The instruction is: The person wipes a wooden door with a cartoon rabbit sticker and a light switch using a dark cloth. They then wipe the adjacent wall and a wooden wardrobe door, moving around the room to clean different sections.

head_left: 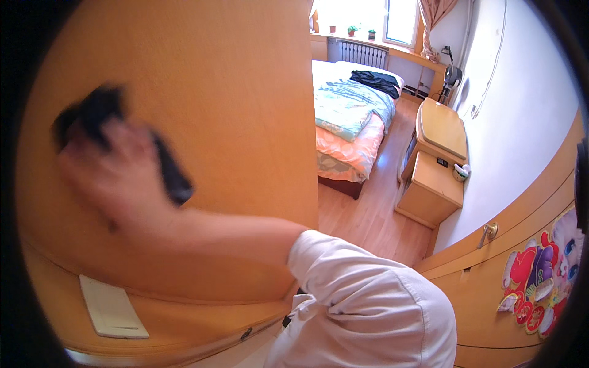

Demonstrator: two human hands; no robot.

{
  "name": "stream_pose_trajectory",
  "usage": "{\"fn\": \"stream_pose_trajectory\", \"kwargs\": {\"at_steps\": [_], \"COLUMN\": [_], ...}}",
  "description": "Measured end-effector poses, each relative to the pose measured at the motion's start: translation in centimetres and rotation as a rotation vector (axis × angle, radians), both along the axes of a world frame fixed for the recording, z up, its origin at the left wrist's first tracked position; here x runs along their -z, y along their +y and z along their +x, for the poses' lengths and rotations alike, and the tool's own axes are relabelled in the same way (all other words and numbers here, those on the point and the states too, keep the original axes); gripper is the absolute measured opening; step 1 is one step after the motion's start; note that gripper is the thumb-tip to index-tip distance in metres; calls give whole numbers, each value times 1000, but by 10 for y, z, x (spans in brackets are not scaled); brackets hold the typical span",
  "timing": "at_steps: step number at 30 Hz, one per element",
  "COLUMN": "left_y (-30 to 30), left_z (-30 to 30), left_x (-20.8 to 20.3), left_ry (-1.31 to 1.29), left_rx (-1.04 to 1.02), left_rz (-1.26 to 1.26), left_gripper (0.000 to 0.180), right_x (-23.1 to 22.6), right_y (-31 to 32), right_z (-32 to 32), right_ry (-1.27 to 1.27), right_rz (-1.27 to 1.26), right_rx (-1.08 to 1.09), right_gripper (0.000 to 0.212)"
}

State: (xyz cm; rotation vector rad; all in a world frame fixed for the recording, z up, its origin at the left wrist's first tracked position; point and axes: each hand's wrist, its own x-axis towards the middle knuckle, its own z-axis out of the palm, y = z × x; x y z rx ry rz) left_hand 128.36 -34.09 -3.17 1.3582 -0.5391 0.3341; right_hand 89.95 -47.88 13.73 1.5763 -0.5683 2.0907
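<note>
My right arm, in a white short sleeve, reaches across to the left. At its end my right hand (pixel 126 175), blurred by motion, is closed on a dark cloth (pixel 173 172). The cloth lies bunched at the fingers and hangs out past the wrist side of the hand. Both are against or close to the upright wooden panel (pixel 233 110); whether the cloth touches it I cannot tell. My left hand is out of the picture.
A cream flat rectangular piece (pixel 113 308) rests on the wooden ledge (pixel 190 316) below the panel. Beyond the panel's edge stand a bed (pixel 346 144) and a wooden cabinet (pixel 434 184). At right is a wooden door with a handle (pixel 489 233) and a colourful cut-out decoration (pixel 543 276).
</note>
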Motion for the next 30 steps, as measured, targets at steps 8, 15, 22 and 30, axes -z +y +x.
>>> {"fn": "stream_pose_trajectory", "kwargs": {"at_steps": [8, 15, 22, 30], "left_y": [8, 41, 64, 97], "left_z": [-6, -4, -10, -19], "left_x": [-9, -16, -9, -22], "left_ry": [-7, 22, 91, 107], "left_rx": [20, -4, 9, -5], "left_rz": [-9, -97, -179, -214], "left_gripper": [43, 43, 43, 43], "right_x": [-71, -60, -75, -156], "right_y": [-14, -64, -140, -43], "right_z": [147, -121, -320, -12], "right_ry": [8, 175, -107, -33], "right_rz": [-163, -68, 213, -217], "right_rx": [-157, 215, 494, 286], "right_gripper": [26, 64, 58, 58]}}
